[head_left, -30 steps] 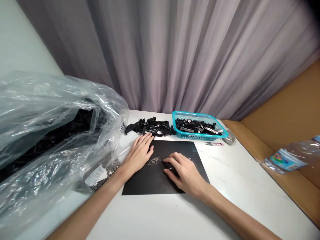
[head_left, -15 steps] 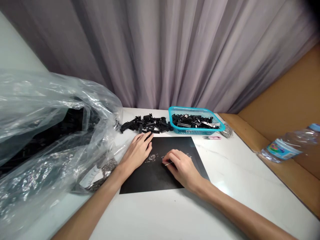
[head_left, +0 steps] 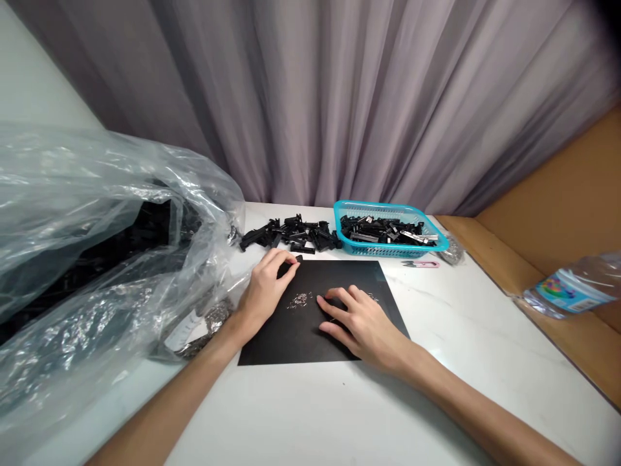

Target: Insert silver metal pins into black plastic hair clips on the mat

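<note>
My left hand (head_left: 266,285) is closed at the fingertips on a small black plastic part (head_left: 299,259), just above the far left edge of a black mat (head_left: 301,346). Most of that part is hidden by the fingers. Over the middle of the mat, my right hand (head_left: 361,323) has its thumb and fingers apart, with the index fingertip close to the surface. A faint thin glint shows between thumb and index finger; I cannot tell what it is. Between the hands lies a scatter of tiny metal pins (head_left: 301,299). More pins (head_left: 372,298) show behind my right hand.
Behind the mat lies a pile of black plastic parts (head_left: 291,233). A blue basket (head_left: 392,250) beside it holds similar parts. Pink thread snips (head_left: 422,264) lie in front of the basket. Large clear plastic bags (head_left: 194,175) fill the left; a plastic bottle (head_left: 567,291) is at right.
My left hand has closed on a black part at the near side of the pile. My right hand's fingers have spread from a pinch on a thin metal rod. The view has shifted slightly.
</note>
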